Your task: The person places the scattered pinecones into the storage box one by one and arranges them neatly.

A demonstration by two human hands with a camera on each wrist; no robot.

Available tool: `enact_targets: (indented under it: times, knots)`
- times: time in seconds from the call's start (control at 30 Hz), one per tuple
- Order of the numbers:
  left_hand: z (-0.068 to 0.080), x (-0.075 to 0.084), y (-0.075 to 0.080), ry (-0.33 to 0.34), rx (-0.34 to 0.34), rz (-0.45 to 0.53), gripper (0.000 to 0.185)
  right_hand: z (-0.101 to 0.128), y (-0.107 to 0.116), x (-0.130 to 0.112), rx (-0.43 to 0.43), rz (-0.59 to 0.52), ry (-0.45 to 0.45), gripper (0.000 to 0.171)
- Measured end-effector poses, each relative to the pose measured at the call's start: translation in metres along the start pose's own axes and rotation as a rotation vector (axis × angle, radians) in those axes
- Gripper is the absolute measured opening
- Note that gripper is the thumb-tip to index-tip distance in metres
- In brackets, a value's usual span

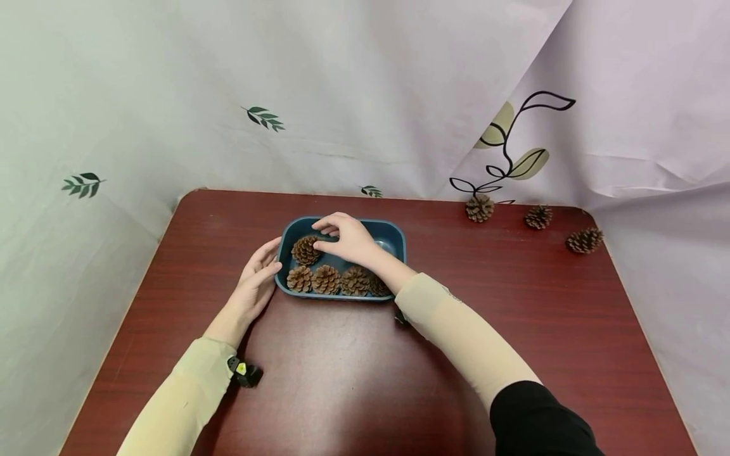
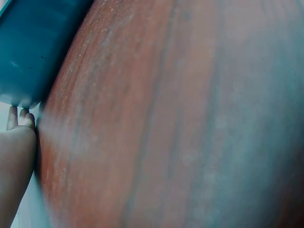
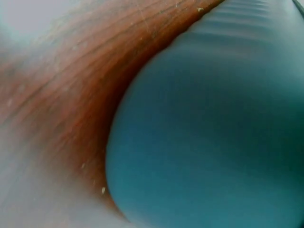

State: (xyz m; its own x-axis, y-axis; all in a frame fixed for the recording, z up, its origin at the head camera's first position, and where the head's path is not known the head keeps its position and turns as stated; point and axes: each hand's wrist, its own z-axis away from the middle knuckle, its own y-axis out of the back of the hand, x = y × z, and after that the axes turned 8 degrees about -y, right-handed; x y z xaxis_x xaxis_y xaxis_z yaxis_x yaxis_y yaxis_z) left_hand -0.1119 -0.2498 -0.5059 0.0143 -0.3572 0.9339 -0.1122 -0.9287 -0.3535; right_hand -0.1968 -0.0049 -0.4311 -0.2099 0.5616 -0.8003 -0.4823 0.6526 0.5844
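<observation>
A dark teal tray (image 1: 393, 233) sits on the red-brown table (image 1: 365, 367) and holds several pine cones. My right hand (image 1: 342, 237) reaches into the tray, its curled fingers pinching the back left pine cone (image 1: 305, 251). A front row of cones (image 1: 326, 279) lies along the near wall. My left hand (image 1: 258, 278) lies with straight fingers against the tray's left end. In the left wrist view the tray (image 2: 33, 52) shows at upper left with my left hand's fingertips (image 2: 19, 118) touching it. The right wrist view is filled by the blurred tray wall (image 3: 213, 133).
Three loose pine cones lie at the table's back right: one (image 1: 480, 208) near the backdrop, one (image 1: 538, 216) beside it, one (image 1: 584, 240) by the right edge. Pale cloth with leaf prints (image 1: 262, 118) surrounds the table on three sides.
</observation>
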Motion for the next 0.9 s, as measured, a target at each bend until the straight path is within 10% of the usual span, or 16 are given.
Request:
enact_targets:
  times: [0.9]
  knots:
    - [0.000,-0.001,-0.002,-0.019,0.010,0.018,0.053,0.034,0.058,0.036,0.266,-0.166,0.083,0.033]
